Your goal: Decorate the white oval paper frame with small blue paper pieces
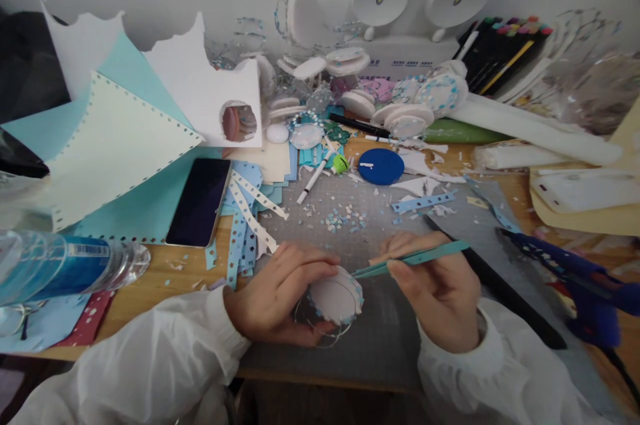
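Note:
Near the front edge of the desk, my left hand [287, 295] holds a white round disc [334, 298] by its side, thumb below and fingers above. Small pale and blue pieces line the disc's rim, and thin wire loops curve around it. My right hand [434, 288] pinches teal tweezers [417, 258], whose tips reach the disc's upper right rim. Whether the tips grip a piece is too small to tell. Beyond my hands, tiny blue and white paper pieces [344, 218] lie scattered on the grey cutting mat [385, 358].
A blue glue gun [575, 272] lies at right beside a long black tool [500, 292]. A phone [199, 202], punched paper strips [253, 212] and a water bottle [75, 258] are at left. Behind stand a blue oval lid [381, 166] and several decorated white discs [440, 93].

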Motion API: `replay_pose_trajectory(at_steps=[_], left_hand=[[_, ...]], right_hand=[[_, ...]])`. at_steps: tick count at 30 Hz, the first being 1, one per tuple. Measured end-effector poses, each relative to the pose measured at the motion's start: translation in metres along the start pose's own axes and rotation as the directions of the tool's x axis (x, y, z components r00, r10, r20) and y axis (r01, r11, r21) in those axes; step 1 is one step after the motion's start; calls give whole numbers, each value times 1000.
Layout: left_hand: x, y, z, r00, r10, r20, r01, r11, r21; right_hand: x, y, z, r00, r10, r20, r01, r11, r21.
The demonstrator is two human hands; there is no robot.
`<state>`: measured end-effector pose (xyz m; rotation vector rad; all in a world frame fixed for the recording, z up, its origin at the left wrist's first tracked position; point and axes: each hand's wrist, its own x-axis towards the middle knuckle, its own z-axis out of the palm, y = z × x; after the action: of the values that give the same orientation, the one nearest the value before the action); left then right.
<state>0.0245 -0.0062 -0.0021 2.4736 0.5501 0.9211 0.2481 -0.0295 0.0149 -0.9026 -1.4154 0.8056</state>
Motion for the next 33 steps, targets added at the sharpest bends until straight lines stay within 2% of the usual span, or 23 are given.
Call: replay_pose_trajectory(at_steps=[15, 19, 25, 33], left_hand=[[0, 1, 0, 1000, 0, -16, 1, 1000, 28], [3, 2, -1, 1000, 4, -25, -3, 999, 33], [4, 3, -1, 999, -10, -43, 12, 999, 51], [6, 5, -1, 997, -57, -50, 58, 998, 16]], right_hand=[[-2, -1, -1, 999, 39, 33, -41, 998, 41], [-2, 0, 0, 998, -28, 49, 26, 999, 39], [-3, 1, -3, 978, -164, 126, 171, 984, -52], [-3, 3, -6, 961, -212, 177, 229, 970, -85]])
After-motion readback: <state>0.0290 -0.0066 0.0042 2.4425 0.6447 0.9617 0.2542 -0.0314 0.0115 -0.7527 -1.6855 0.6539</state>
